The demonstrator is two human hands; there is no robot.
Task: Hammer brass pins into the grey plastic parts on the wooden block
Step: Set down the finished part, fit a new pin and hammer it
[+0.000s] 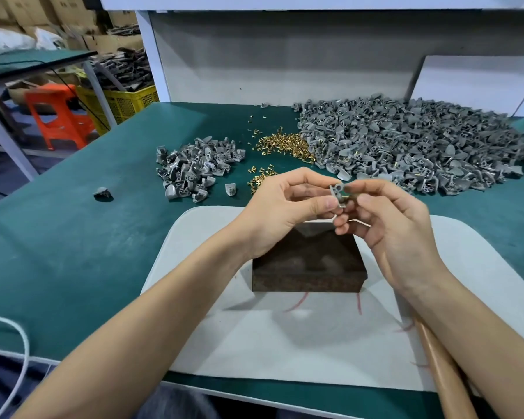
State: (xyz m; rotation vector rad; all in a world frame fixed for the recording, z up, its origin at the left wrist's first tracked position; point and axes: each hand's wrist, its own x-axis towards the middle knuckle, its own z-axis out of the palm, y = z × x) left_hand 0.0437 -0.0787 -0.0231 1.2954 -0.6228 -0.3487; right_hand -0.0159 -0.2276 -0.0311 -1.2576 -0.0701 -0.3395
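Head view: above a dark wooden block (309,267), which sits on a rounded white mat (254,328) on the green table (73,237), the left hand (285,207) pinches a small grey plastic part (337,193) between thumb and forefinger. The right hand (390,225) pinches a brass pin (348,195) against that part's right side. Far right lies a large heap of grey parts (406,140), far left a smaller heap (194,167), with loose brass pins (282,145) between them. A wooden handle (436,367) lies near right.
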